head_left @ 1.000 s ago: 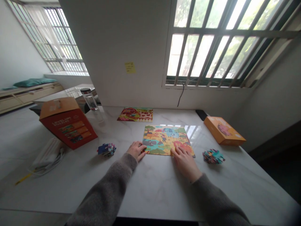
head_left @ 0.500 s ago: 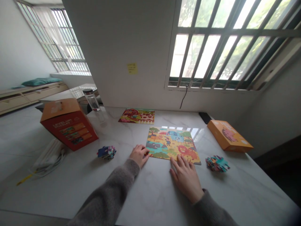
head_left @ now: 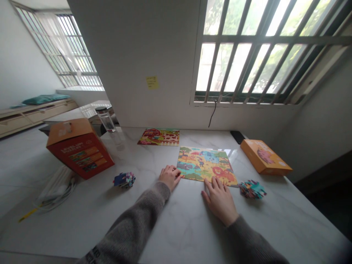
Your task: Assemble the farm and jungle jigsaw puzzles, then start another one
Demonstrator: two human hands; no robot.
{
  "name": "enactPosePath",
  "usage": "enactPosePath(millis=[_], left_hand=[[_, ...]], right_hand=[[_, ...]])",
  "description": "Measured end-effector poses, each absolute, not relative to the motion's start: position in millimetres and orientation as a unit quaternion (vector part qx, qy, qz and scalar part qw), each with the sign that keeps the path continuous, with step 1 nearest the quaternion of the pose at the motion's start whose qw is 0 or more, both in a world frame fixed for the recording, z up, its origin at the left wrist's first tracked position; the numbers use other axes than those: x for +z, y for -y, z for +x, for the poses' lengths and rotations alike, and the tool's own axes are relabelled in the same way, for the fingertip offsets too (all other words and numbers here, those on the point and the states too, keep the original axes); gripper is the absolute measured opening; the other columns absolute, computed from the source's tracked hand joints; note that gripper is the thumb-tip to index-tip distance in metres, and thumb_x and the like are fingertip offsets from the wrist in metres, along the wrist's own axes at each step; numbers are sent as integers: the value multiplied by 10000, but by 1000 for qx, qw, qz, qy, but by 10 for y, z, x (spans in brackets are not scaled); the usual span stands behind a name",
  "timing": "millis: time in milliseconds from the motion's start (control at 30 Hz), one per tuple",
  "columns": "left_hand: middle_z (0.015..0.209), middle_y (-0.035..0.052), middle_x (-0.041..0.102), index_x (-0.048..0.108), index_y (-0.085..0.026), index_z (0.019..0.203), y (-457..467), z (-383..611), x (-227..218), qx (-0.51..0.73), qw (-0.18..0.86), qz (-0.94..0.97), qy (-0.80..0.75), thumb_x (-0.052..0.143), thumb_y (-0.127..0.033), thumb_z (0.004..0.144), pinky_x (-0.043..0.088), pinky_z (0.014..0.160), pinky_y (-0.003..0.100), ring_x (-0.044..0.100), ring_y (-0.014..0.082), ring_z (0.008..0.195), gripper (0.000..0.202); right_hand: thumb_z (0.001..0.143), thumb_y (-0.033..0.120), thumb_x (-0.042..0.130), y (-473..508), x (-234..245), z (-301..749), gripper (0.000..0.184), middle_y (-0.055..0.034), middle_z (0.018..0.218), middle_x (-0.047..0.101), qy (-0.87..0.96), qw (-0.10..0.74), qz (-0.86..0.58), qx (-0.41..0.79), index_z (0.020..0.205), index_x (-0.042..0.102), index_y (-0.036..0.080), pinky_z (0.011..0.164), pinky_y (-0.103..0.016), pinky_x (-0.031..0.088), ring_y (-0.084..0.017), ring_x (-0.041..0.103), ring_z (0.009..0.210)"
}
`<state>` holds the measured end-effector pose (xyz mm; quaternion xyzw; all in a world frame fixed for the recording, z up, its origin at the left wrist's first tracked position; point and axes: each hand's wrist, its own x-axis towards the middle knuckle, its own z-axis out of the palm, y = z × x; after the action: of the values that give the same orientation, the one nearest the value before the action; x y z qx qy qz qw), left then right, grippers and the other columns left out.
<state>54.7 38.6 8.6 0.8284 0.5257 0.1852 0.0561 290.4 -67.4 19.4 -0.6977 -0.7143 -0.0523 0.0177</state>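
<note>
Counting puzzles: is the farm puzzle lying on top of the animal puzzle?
No, the farm puzzle lies apart, behind the animal puzzle.

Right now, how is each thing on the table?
Animal puzzle: finished, lying flat.
Farm puzzle: finished, lying flat.
Red box: tipped, slanted.
Orange box: shut, lying flat.
Water bottle: upright, cap on.
Left pieces: loose heap.
Right pieces: loose heap.
Left hand: touching animal puzzle's corner.
Right hand: flat, fingertips at its edge.

Glossy white marble-look table (head_left: 176,223), matt cardboard puzzle (head_left: 206,165), glossy red cardboard box (head_left: 79,148), soft grey knit sleeves (head_left: 129,227), clear glass bottle (head_left: 106,119)
</note>
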Motion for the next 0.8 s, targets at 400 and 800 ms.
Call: enactPosePath(millis=[400,800], left_hand=[[1065,51,616,701,-278,1027,-467,709,169,164,37,824,-541,615,-331,936,396,897,373,525,239,1072,136],[1107,56,599,689,-289,1038,-880,868,199,157,32,804,-572,566,-398,970,377,912,385,506,249,1094,179]], right_hand=[[1001,462,424,482,168,3011,551,-220,1531,438,717,13,-696,-44,1483,471,199,1123,-545,272,-371,381,1416],[1020,468,396,-112,153,3202,532,-215,1536,426,735,13,-676,-48,1488,448,221,1122,-515,273,-352,374,1422]])
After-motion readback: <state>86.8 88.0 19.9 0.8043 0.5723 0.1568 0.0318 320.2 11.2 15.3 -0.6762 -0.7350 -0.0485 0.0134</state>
